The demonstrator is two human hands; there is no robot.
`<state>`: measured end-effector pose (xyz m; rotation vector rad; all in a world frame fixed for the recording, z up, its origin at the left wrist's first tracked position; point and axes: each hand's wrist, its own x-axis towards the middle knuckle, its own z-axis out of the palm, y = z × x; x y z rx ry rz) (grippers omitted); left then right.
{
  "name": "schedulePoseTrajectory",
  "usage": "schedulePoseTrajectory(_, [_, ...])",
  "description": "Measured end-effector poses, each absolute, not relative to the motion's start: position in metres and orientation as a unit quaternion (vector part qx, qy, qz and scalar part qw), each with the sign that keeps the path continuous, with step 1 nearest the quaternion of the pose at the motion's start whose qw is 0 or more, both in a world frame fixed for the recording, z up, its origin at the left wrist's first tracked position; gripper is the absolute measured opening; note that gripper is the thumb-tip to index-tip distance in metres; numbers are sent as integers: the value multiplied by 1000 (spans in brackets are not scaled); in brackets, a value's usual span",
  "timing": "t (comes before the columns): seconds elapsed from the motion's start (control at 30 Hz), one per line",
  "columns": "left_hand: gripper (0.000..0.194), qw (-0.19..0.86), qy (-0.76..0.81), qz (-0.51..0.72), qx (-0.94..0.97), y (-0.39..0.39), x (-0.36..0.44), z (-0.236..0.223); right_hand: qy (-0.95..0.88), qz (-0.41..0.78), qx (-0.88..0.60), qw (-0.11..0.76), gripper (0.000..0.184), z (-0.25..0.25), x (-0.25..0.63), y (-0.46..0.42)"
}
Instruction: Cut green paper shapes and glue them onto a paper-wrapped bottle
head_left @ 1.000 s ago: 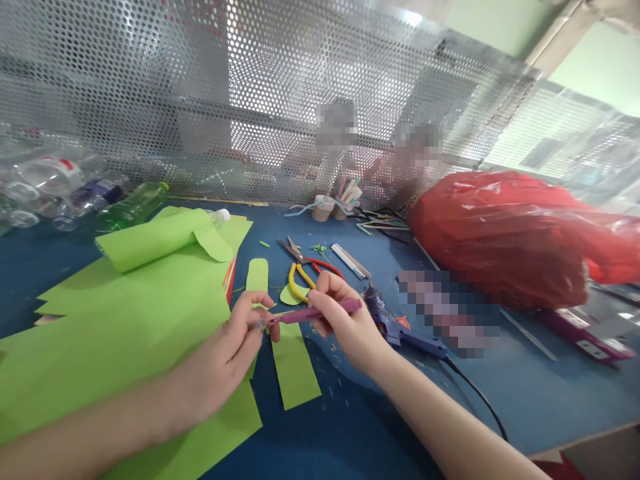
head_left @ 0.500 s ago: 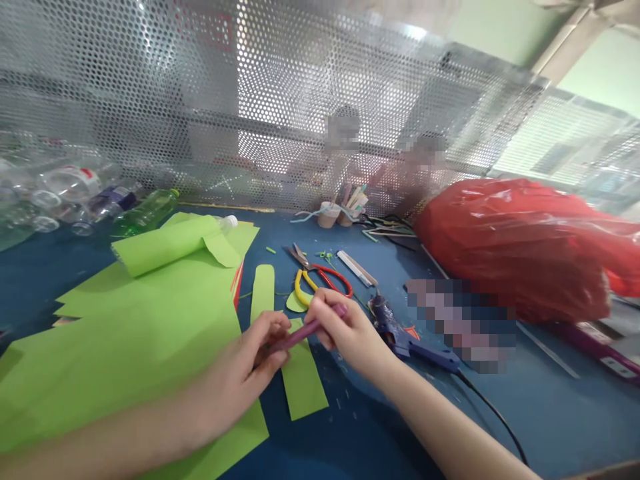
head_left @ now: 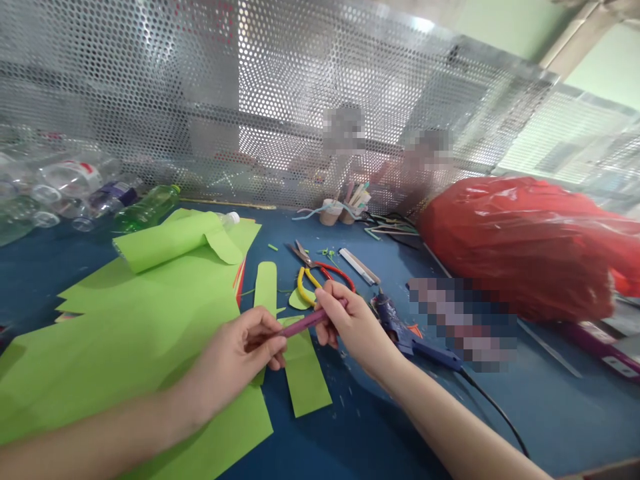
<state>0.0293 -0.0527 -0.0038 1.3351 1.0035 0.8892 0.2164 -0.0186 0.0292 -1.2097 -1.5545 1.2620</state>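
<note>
A purple pen is held slantwise between my two hands above the table. My right hand pinches its upper right end. Closed round its lower left end are the fingers of my left hand, which hide the tip. Under the pen lies a green paper strip, and a round-ended green strip is just behind my left hand. Scissors with one yellow and one red handle lie beyond my right hand, partly over a small green paper piece.
Large green paper sheets cover the left side, topped by a paper-wrapped bottle. A blue glue gun lies right, its cord running forward. Plastic bottles, small cups and a red plastic bag stand along the perforated screen.
The pen's dark tip and a small clear cap-like piece at my left fingers showed earlier; now my left fingers cover that end. The view has shifted slightly.
</note>
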Motion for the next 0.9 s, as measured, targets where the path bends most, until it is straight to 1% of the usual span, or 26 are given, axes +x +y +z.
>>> schedulePoseTrajectory(0.4, [14, 549, 443, 383, 596, -60, 28, -3, -621, 509, -460, 379, 29, 32, 214, -22])
schedulePoseTrajectory(0.9, [17, 557, 445, 386, 585, -58, 29, -2, -618, 512, -456, 384, 26, 38, 212, -25])
